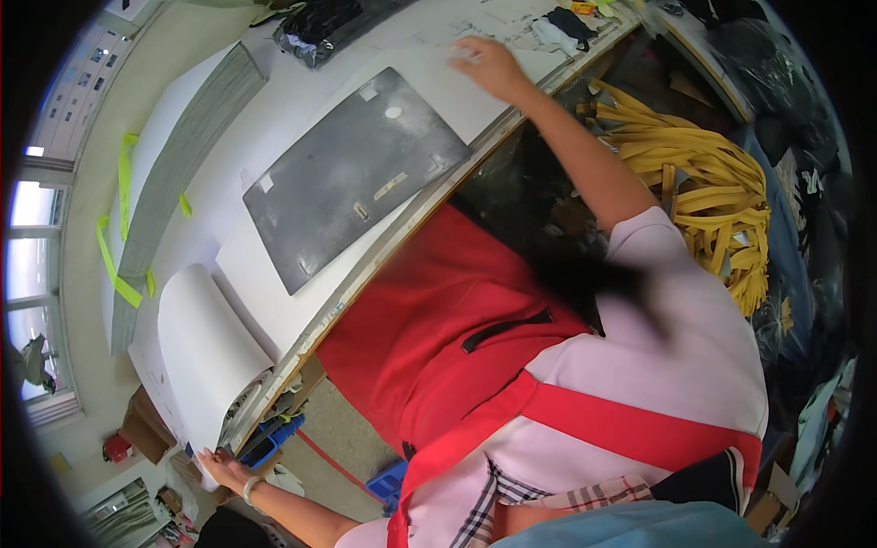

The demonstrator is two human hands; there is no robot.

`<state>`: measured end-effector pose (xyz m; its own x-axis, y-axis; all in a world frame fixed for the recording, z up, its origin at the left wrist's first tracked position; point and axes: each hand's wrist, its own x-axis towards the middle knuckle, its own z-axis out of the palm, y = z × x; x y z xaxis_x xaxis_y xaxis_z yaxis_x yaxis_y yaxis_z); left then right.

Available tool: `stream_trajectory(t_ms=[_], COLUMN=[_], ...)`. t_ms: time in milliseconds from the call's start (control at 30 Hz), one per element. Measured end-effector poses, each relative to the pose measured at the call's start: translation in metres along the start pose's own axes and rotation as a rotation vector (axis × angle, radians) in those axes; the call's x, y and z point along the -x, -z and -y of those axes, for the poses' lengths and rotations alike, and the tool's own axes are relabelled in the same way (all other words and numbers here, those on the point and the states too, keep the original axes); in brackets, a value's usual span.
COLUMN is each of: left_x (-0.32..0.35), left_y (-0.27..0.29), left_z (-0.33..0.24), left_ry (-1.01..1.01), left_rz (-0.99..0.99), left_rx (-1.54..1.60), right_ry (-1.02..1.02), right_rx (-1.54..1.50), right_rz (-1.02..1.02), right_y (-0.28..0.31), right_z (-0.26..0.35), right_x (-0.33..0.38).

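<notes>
At the worktable's edge (331,315), the left hand (225,469) is touching rolled paper (206,342), grip unclear; the right hand (489,70) is reaching, open.

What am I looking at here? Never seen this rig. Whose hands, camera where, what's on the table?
No machine here: these are a person's two bare hands. The single picture comes from the left of two head-worn fisheye cameras looking down, so straight edges bend toward the rim. On the long white table lie a scuffed dark grey flat panel, a large curled white sheet and a thick stack of white-topped sheets with neon-yellow strips at its side. The left hand is at the curled sheet's lower end; whether it grips is unclear. The right hand is above and right of the panel, nothing visibly held.
</notes>
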<state>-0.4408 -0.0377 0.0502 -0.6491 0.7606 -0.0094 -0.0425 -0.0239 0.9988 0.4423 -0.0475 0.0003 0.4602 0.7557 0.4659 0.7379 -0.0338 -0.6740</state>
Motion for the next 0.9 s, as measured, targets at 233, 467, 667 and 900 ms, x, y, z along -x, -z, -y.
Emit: stream_trajectory(t_ms=[233,467,667,900], left_x=[0.016,0.079,0.166,0.232], left_y=[0.01,0.015,0.028,-0.094], left_z=[0.048,0.1,0.151,0.155], left_ry=[0.108,0.004,0.379,0.412], left_rz=[-0.071,0.157,0.11,0.239], left_rx=[0.073,-0.306,-0.058,-0.25], right_ry=[-0.066,-0.185,-0.574,-0.589], right_rx=[0.565,0.795,-0.169,0.069], right_rz=[-0.227,0.018,-0.043,0.031], right_y=[0.11,0.117,0.113,0.134], right_z=[-0.17,-0.217,-0.104,-0.168], right_x=[-0.039,-0.049,-0.046,-0.063])
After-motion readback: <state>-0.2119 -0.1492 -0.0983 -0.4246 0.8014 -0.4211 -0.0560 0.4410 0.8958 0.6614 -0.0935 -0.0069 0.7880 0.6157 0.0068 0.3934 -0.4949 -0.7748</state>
